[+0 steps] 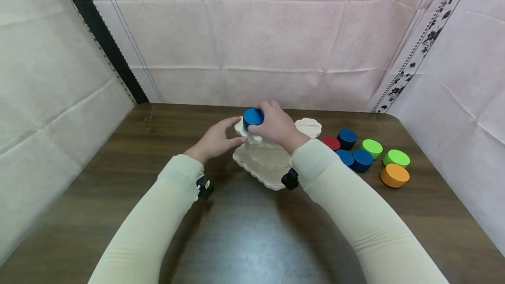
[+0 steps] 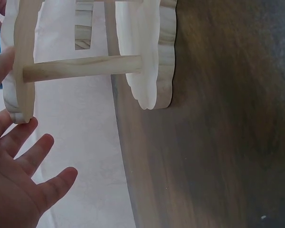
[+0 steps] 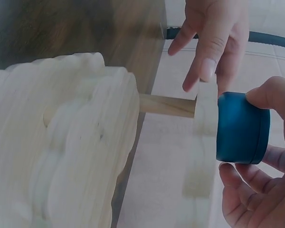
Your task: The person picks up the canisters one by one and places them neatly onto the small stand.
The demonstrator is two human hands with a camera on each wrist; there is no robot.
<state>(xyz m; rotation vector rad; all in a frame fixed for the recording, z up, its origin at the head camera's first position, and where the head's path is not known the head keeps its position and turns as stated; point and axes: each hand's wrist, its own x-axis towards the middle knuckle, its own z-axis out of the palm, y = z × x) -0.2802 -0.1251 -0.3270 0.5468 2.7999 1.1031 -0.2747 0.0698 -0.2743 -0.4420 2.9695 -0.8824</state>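
My right hand [image 1: 276,127] grips a blue round tin [image 1: 252,118] by its sides, thumb and fingers on either side of it. The tin stands upright at the left end of the top shelf of a pale wooden tiered stand [image 1: 260,172] with scalloped, cloud-like edges. In the right wrist view, the blue tin [image 3: 242,129] has its base right at the shelf surface. My left hand [image 1: 215,140] has its fingers spread, with thumb and fingertips at the left edge of that top shelf. A round wooden post [image 2: 85,69] joins the shelf to the level below.
To the right of the stand several round tins are grouped on the brown wooden table [image 1: 118,179]: blue [image 1: 363,160], a red one [image 1: 330,142], green [image 1: 396,157] and an orange one [image 1: 394,175]. Pale cloth [image 1: 268,34] hangs behind and at both sides.
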